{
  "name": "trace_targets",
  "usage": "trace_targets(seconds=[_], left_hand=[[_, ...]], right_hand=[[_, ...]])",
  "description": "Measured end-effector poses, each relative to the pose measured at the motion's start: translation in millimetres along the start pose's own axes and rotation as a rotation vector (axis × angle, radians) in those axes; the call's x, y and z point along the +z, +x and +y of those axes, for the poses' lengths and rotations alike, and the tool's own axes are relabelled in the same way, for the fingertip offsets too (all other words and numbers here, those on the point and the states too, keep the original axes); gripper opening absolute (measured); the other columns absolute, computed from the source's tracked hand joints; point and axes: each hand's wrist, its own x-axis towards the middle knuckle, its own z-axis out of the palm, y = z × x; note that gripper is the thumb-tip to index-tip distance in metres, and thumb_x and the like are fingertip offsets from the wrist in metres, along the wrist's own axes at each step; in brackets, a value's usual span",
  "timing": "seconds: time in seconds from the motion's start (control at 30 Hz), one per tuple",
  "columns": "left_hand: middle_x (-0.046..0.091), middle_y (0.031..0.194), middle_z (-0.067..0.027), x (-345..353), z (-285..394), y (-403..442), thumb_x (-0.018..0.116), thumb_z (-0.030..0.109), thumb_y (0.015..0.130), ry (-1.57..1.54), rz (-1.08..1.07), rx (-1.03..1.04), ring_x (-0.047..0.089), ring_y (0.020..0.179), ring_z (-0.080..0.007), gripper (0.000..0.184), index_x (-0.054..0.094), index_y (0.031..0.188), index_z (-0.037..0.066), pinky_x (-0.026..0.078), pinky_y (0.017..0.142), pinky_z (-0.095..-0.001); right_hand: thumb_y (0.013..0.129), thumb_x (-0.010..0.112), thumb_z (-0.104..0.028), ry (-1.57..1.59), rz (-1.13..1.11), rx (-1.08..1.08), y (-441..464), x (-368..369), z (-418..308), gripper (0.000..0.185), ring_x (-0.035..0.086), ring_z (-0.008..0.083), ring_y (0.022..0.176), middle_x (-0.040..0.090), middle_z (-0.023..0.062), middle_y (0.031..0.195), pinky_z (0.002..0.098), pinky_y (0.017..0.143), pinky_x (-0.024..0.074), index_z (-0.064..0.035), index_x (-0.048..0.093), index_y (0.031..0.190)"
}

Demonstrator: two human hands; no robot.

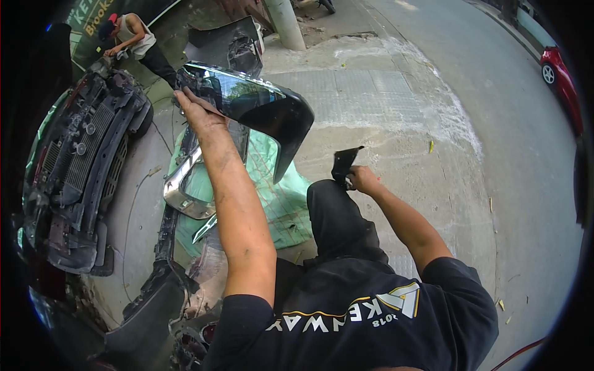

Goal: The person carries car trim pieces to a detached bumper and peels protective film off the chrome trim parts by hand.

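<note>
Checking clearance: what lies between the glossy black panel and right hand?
Head view: a dark part in the right hand, then a gap, concrete and green sheet below.

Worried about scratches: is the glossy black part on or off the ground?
Off: the left hand holds the glossy black part up.

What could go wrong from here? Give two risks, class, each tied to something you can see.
The glossy black panel is held up by the left hand alone, so it might tip or slip, perhaps striking the shiny trim lying nearby.

The small black piece in the right hand could drop onto the concrete and get scuffed.
</note>
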Motion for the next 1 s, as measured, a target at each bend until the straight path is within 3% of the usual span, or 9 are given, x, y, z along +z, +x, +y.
trace_targets(seconds=[0.1, 0.2, 0.33, 0.4, 0.47, 0.53, 0.63, 0.77, 1.0], left_hand=[[0.035, 0.15, -0.0033, -11.0, -0.9, -12.3, 0.041, 0.073, 0.087, 0.05, -0.018, 0.097, 0.037, 0.133, -0.0282, 0.075, 0.037, 0.144, 0.024, 0.032, 0.106, -0.0511], [0.026, 0.154, -0.0085, -22.1, 1.1, -27.4, 0.04, 0.072, 0.087, 0.074, -0.007, 0.131, 0.027, 0.139, -0.0276, 0.082, 0.031, 0.147, 0.017, 0.023, 0.113, -0.0459], [0.016, 0.157, -0.0118, -54.5, -2.9, -18.9, 0.043, 0.07, 0.088, 0.124, -0.013, 0.187, 0.018, 0.143, -0.0251, 0.086, 0.026, 0.15, 0.013, 0.012, 0.116, -0.0412], [0.016, 0.157, -0.0116, -56.1, -4.2, -26.1, 0.043, 0.071, 0.087, 0.15, 0.05, 0.218, 0.018, 0.143, -0.0264, 0.088, 0.025, 0.15, 0.012, 0.012, 0.116, -0.0426], [0.017, 0.156, -0.0117, -50.8, -7.9, -36.5, 0.044, 0.071, 0.087, 0.168, 0.067, 0.22, 0.02, 0.142, -0.0261, 0.09, 0.025, 0.149, 0.009, 0.013, 0.116, -0.0421], [0.02, 0.155, -0.012, -47.2, -14.1, -44.6, 0.044, 0.071, 0.087, 0.178, 0.074, 0.171, 0.022, 0.141, -0.0252, 0.089, 0.026, 0.149, 0.009, 0.015, 0.115, -0.0407], [0.025, 0.154, -0.011, -26.6, -24.3, -68.0, 0.049, 0.067, 0.088, 0.173, 0.044, 0.184, 0.024, 0.141, -0.0236, 0.086, 0.031, 0.147, 0.007, 0.014, 0.116, -0.0369], [0.026, 0.153, -0.0117, -23.7, -34.9, -74.1, 0.051, 0.069, 0.085, 0.215, 0.002, 0.15, 0.024, 0.14, -0.0235, 0.091, 0.031, 0.146, 0.006, 0.014, 0.116, -0.0385], [0.021, 0.154, -0.0116, -8.2, -42.6, -88.4, 0.052, 0.068, 0.085, 0.153, -0.1, 0.078, 0.02, 0.141, -0.0242, 0.091, 0.028, 0.146, 0.005, 0.014, 0.115, -0.0399]], right_hand=[[0.084, 0.059, -0.028, -0.277, -0.133, 0.148, 29.9, 2.8, -39.5, 0.027, 0.066, 0.0374, 0.089, 0.068, 0.021, 0.091, 0.0454, 0.078, 0.0526, -0.0031, 0.069, 0.086], [0.086, 0.059, -0.034, -0.313, -0.191, 0.005, 52.4, 7.7, -52.9, 0.031, 0.066, 0.0378, 0.089, 0.068, 0.0208, 0.091, 0.0454, 0.078, 0.0526, -0.0051, 0.07, 0.087], [0.086, 0.064, -0.026, 0.022, 0.133, -0.225, 81.1, 4.0, -67.9, 0.029, 0.068, 0.0337, 0.085, 0.068, 0.0207, 0.094, 0.0415, 0.076, 0.0533, -0.001, 0.067, 0.1], [0.086, 0.067, -0.021, 0.566, 0.06, 0.018, 71.6, -48.5, -126.4, 0.03, 0.067, 0.0223, 0.082, 0.069, 0.0151, 0.093, 0.0342, 0.074, 0.0531, 0.0018, 0.065, 0.105], [0.087, 0.068, -0.025, 0.772, 0.01, -0.054, 43.5, -104.6, -178.6, 0.033, 0.064, 0.0142, 0.083, 0.068, 0.0089, 0.093, 0.0292, 0.075, 0.0514, 0.0015, 0.065, 0.106], [0.084, 0.071, -0.025, 0.884, -0.062, -0.235, 12.9, -145.6, -213.1, 0.034, 0.062, 0.0141, 0.084, 0.067, 0.0064, 0.094, 0.0295, 0.075, 0.0507, 0.0004, 0.065, 0.106], [0.081, 0.075, -0.023, 0.728, -0.097, -0.449, -16.3, -172.4, -239.0, 0.036, 0.063, 0.0148, 0.087, 0.067, 0.007, 0.097, 0.0302, 0.075, 0.0507, -0.0003, 0.064, 0.107], [0.079, 0.076, -0.019, 0.561, -0.116, -0.436, -27.4, -175.4, -240.5, 0.037, 0.065, 0.0161, 0.088, 0.068, 0.0074, 0.094, 0.0314, 0.076, 0.0515, -0.0017, 0.062, 0.108], [0.079, 0.077, -0.014, 0.562, -0.118, -0.406, -33.2, -182.3, -234.5, 0.037, 0.067, 0.0152, 0.083, 0.069, 0.0097, 0.089, 0.0316, 0.076, 0.052, -0.0018, 0.059, 0.109]])
